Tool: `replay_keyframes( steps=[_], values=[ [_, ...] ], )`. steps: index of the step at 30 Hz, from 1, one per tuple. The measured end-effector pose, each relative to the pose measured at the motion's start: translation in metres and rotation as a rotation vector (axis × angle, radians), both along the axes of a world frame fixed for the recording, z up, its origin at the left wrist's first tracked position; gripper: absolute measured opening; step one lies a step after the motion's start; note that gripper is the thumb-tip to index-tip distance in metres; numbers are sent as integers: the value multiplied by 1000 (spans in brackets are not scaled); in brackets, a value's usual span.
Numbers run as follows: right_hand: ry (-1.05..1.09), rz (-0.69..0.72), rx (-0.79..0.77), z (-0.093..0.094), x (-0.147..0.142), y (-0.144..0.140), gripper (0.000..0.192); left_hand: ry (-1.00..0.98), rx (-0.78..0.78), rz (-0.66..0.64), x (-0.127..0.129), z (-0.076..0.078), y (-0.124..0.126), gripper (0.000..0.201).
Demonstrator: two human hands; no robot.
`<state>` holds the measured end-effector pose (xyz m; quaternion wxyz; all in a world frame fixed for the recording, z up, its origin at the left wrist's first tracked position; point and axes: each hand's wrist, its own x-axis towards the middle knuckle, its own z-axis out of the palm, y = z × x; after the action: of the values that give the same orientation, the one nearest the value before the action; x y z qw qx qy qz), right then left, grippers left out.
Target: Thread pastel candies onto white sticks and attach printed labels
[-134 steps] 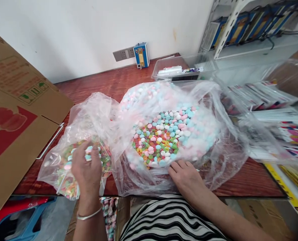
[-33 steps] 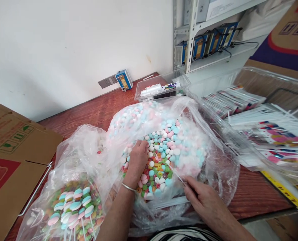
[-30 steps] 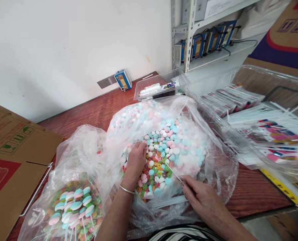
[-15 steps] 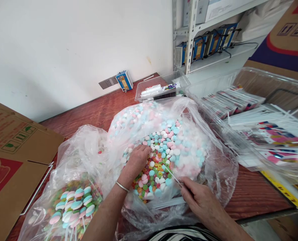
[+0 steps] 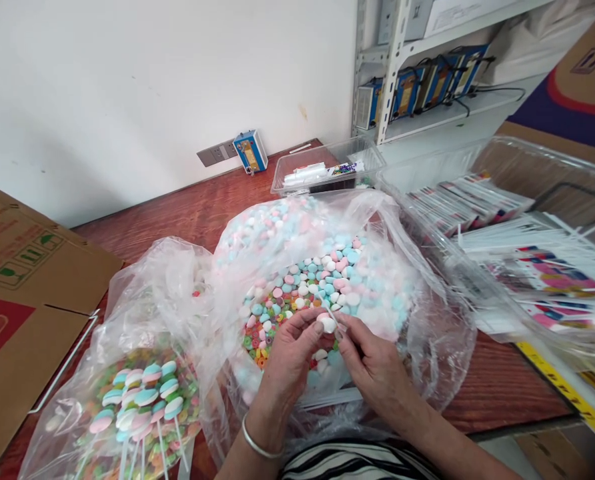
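Head view | left hand (image 5: 290,353) fingers pinched a white candy (image 5: 327,324) over the open candy bag (image 5: 427,347) at counter centre | right hand (image 5: 377,363) fingers gripped a thin stick (image 5: 333,316), tip meeting the candy | step judged: skewering | next calls for a straight push | finished lollipops (image 5: 142,400) at 8 o'clock

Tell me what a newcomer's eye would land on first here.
First, the big clear bag of loose candies in pink, blue and white at the table's middle. Just in front of it the left hand pinches a white candy against a thin stick held by the right hand. At lower left, a smaller bag of finished lollipops lies beside a cardboard box.
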<state>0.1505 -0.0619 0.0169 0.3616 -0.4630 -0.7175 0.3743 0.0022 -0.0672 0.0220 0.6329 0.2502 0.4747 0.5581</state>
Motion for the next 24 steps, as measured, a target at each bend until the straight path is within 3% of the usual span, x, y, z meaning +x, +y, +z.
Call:
replay_keyframes(
  steps=[8,16,24],
  values=[
    [-34,79,43,-2,6,4,41,60,14,17,2,-8,-8,36],
    [-141,202,-49,7,20,-17,46,101,-6,242,-1,-12,0,40],
    [-123,172,-116,4,19,-19,46,161,21,218,0,-12,0,36]
  ],
)
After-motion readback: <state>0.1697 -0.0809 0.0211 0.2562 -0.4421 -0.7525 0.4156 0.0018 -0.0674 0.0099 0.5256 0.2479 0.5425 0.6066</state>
